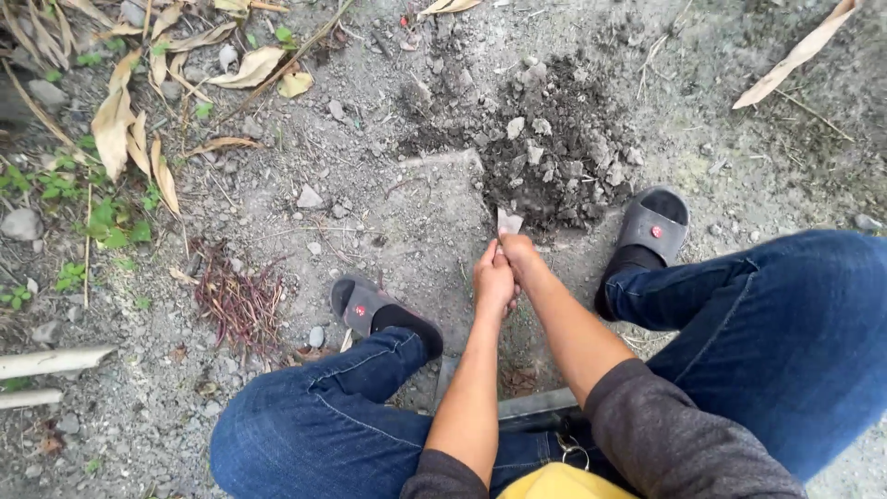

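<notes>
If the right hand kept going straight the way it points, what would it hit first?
Most likely the mound of loose dark soil, just beyond the small pale scrap that the right hand pinches with the left hand.

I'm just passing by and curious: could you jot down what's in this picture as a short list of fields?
Place: gravelly ground with dry leaves
Posture: person crouching, blue jeans, grey sandals
Left hand: pressed against the right, on a small pale packet
Right hand: gripping the same packet
In front: patch of loose dark soil

Single head-worn view, steeply downward, close over knees point(305, 434) and gravel ground point(388, 194)
</notes>
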